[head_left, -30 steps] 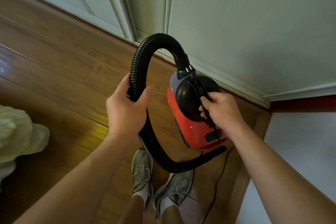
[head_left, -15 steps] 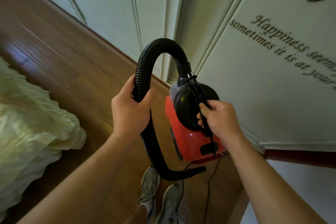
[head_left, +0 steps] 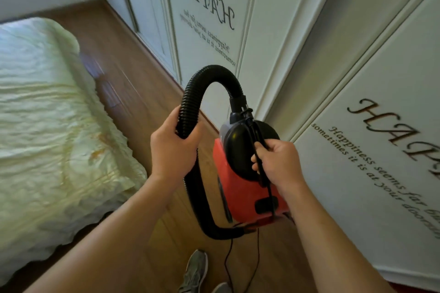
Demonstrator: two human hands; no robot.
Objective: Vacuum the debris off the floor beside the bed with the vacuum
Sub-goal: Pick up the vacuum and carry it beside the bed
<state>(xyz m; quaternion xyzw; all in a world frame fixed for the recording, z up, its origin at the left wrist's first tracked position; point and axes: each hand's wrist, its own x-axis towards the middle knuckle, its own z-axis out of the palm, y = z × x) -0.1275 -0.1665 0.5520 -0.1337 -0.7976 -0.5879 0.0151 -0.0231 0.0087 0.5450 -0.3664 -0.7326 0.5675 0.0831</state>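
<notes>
I carry the vacuum [head_left: 240,188] in both hands, well to the right of the bed [head_left: 47,126] and across the strip of wooden floor [head_left: 133,93] from it. Its red body with the round black cap hangs in front of me. My right hand [head_left: 281,164], the hand farther from the bed, is curled tight around the thin black strap [head_left: 258,135] that runs from the hose collar down over the cap to the red body. My left hand [head_left: 172,147], on the side nearer the bed, wraps around the ribbed black hose [head_left: 209,76], thumb on one side and fingers on the other. The hose arches up from the collar, passes through that grip, then drops and bends back under the body, its end pointing away from the bed. A thin power cord [head_left: 228,261] dangles below the vacuum toward the floor. One grey shoe [head_left: 195,271] of mine shows on the boards, right of the bed's near corner. Beyond the vacuum, on the far side from the bed, stand white panelled doors [head_left: 285,31] with dark "HAPPY" lettering [head_left: 209,10]. The bed wears a crumpled pale yellow cover that hangs over its edge.
</notes>
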